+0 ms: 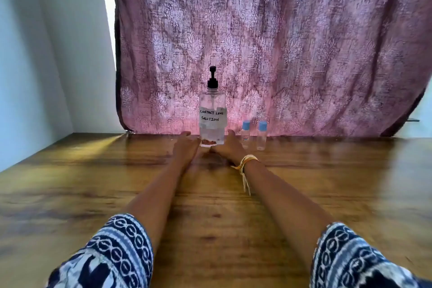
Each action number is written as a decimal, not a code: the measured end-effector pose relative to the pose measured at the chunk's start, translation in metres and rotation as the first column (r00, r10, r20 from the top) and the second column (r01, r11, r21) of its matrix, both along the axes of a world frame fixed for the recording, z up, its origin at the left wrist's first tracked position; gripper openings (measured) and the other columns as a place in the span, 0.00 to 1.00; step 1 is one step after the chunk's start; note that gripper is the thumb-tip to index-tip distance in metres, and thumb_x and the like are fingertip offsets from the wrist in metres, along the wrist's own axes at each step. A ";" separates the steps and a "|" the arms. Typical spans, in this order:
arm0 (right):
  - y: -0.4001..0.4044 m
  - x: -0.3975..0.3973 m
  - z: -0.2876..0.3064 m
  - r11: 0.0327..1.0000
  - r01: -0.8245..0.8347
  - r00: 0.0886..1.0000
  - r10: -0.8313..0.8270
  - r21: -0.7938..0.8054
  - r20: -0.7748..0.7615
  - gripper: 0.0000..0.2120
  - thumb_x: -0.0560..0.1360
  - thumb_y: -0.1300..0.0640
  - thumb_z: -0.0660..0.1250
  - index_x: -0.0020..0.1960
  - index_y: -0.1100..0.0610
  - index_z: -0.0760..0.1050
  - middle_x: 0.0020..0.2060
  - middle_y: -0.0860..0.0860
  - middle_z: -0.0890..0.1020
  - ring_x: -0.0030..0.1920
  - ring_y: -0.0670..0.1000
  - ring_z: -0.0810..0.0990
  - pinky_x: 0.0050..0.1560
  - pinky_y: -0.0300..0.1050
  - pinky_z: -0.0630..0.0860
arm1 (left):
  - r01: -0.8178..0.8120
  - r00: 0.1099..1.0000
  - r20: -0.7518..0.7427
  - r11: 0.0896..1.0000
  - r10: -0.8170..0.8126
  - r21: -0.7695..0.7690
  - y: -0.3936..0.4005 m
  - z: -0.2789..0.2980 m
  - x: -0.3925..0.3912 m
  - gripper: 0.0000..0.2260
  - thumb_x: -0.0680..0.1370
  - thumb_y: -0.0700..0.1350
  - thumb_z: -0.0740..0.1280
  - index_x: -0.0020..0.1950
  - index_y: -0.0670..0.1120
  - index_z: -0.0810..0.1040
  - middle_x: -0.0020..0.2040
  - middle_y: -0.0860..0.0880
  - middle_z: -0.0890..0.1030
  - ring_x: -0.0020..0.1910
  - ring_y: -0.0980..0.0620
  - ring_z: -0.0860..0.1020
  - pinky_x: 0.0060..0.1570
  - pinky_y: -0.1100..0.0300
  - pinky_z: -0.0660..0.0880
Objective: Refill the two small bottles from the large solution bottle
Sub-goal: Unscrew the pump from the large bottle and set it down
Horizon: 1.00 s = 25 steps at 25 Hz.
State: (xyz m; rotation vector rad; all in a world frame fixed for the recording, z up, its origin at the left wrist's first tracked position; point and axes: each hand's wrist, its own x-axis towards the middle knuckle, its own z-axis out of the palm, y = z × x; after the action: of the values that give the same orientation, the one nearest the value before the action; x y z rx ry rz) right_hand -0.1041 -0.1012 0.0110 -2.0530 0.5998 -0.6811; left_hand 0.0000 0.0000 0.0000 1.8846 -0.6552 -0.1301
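Both hands, left hand [187, 145] and right hand [228, 146], cup the large solution bottle [212, 119] at its base; two small bottles [245, 134] stand just beside

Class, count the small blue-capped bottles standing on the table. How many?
2: both right of the large solution bottle, one nearer it, the other farther right.

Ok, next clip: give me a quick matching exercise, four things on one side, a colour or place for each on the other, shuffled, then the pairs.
Things:
1. pump head
2. small bottle caps
3. curtain
4. large solution bottle

Descriptions:
A. light blue
B. between the left hand and right hand
C. black
D. pink patterned, hanging behind the table

Pairs: 1-C, 2-A, 3-D, 4-B
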 end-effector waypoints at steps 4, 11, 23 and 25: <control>-0.053 0.060 -0.023 1.000 -0.012 0.999 0.013 0.024 -0.038 0.54 0.51 0.43 0.81 0.69 0.60 0.61 0.61 0.54 0.77 0.61 0.54 0.77 0.63 0.53 0.76 | 0.071 0.997 0.023 0.997 -0.071 -0.028 -0.014 -0.006 0.025 0.34 0.75 0.53 0.69 0.76 0.45 0.59 0.70 0.41 0.71 0.67 0.42 0.72 0.66 0.49 0.69; -0.046 0.056 -0.016 0.996 -0.046 0.998 0.043 0.077 0.040 0.30 0.63 0.63 0.79 0.61 0.57 0.71 0.55 0.52 0.80 0.55 0.52 0.79 0.59 0.50 0.76 | 0.183 0.982 0.037 0.980 -0.186 0.074 -0.030 -0.008 0.037 0.29 0.72 0.60 0.67 0.71 0.51 0.67 0.66 0.48 0.77 0.62 0.46 0.76 0.65 0.45 0.71; 0.034 -0.038 -0.001 0.984 -0.079 0.997 0.074 -0.163 -0.037 0.40 0.56 0.44 0.81 0.65 0.53 0.73 0.57 0.49 0.81 0.53 0.51 0.79 0.52 0.46 0.78 | 0.295 0.935 0.161 0.946 -0.315 0.134 0.068 0.014 -0.019 0.21 0.74 0.48 0.70 0.65 0.44 0.73 0.60 0.47 0.81 0.56 0.49 0.80 0.58 0.49 0.78; 0.056 -0.063 -0.004 0.979 -0.094 0.996 0.091 -0.180 -0.024 0.38 0.58 0.46 0.81 0.65 0.52 0.72 0.55 0.48 0.80 0.52 0.50 0.79 0.52 0.47 0.78 | 0.307 0.928 0.183 0.944 -0.325 0.121 0.092 0.011 -0.041 0.22 0.72 0.49 0.72 0.65 0.45 0.74 0.60 0.48 0.81 0.56 0.51 0.81 0.57 0.49 0.79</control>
State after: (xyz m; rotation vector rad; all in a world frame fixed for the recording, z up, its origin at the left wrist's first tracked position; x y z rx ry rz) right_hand -0.1666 -0.0456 0.0070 -2.2418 0.4616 -0.6871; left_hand -0.0410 0.0919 0.0111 1.8802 -1.1097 -0.1804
